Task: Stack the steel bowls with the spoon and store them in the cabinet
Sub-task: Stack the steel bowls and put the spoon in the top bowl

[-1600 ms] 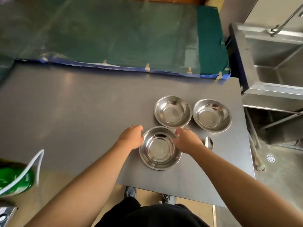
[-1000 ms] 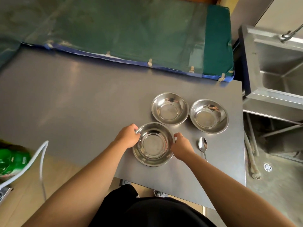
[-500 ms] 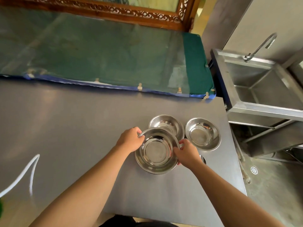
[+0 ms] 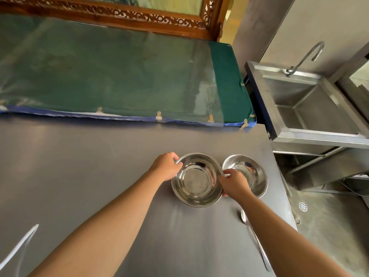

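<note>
Both hands (image 4: 166, 166) (image 4: 234, 183) grip one steel bowl (image 4: 196, 181) by its rim — another bowl (image 4: 251, 170) beside it, spoon (image 4: 254, 236) and cabinet wait.

two bare forearms, no sleeves, left hand (image 4: 166, 166) & right hand (image 4: 234, 183) bare, no rings/watch
</note>
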Demonstrator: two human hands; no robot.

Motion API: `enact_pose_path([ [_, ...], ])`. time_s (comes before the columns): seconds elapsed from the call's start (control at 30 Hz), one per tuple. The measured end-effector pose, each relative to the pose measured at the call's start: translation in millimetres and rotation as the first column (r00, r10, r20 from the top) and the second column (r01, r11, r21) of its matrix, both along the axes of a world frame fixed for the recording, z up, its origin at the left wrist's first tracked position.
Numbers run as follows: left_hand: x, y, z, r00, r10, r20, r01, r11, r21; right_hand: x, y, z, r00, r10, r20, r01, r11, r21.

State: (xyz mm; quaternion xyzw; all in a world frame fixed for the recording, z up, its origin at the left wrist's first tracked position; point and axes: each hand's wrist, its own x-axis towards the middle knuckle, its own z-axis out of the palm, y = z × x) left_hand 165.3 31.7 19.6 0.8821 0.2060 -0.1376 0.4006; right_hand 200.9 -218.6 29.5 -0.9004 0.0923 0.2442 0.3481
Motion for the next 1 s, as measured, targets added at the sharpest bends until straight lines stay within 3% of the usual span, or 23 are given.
enact_pose_path([
  [0.37,36.6,2.1,-23.1,1.000,-0.019,-0.009,0.019,1.000,0.016,29.2,10.0,-24.4,0.998,-0.044,-0.038,0.042,0.998,-0.041],
  [0.8,36.3,-0.8,-37.5,0.996,-0.086,0.002,0.086,0.991,0.106,20.7,20.2,-32.1,1.000,0.028,-0.005,-0.029,0.977,-0.211],
  [1.0,35.7,-1.7,-42.2,0.996,-0.084,-0.006,0.084,0.991,0.104,12.5,18.6,-35.8,1.000,-0.031,-0.004,0.030,0.986,-0.164],
])
